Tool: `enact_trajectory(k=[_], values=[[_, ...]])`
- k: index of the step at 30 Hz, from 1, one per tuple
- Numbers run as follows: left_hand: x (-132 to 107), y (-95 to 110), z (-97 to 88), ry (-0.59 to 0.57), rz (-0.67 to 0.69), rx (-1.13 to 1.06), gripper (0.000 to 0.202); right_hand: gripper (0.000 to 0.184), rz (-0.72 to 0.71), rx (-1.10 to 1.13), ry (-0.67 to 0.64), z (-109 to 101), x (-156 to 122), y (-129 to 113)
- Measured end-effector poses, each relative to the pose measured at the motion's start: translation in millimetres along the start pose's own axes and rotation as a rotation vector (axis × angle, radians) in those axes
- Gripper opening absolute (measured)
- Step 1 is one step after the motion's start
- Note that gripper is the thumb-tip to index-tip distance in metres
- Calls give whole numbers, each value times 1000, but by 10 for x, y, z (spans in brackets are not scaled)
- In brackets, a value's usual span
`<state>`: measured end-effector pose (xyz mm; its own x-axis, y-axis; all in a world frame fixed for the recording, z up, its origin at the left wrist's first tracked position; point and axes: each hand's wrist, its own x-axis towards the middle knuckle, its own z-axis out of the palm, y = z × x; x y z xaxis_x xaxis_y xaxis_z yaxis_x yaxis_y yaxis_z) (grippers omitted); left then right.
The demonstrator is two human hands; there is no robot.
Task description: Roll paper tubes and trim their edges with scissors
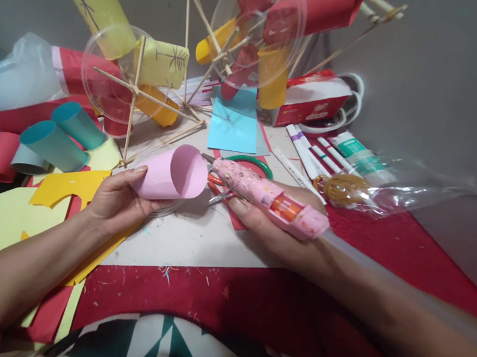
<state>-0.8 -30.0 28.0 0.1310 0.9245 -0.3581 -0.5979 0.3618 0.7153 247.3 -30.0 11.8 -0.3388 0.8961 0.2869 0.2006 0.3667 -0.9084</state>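
My left hand (123, 199) is closed around a pink paper tube (160, 171), thumb on its near side, the open slanted end turned to the right. In my right hand (277, 221) is a pink hot glue gun (259, 191), stained and spotted, with an orange part showing through a gap in its body. Its nozzle points left at the mouth of the tube, a small distance from the rim. Behind the glue gun lie scissors (253, 161) with green and orange handles, partly hidden.
Two stick-framed wheels with clear plastic discs (88, 77) and paper tubes stand at the back. Blue tubes (55, 142) and cut yellow paper (66, 186) lie left. Markers (304, 153), rubber bands (341, 188) and a red box (313, 102) are right.
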Motion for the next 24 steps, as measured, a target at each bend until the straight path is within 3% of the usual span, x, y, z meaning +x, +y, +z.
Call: enact_trajectory(k=[24], values=[[-6, 52, 35, 8, -1, 6, 59, 41, 65, -9, -34, -26, 0, 1]])
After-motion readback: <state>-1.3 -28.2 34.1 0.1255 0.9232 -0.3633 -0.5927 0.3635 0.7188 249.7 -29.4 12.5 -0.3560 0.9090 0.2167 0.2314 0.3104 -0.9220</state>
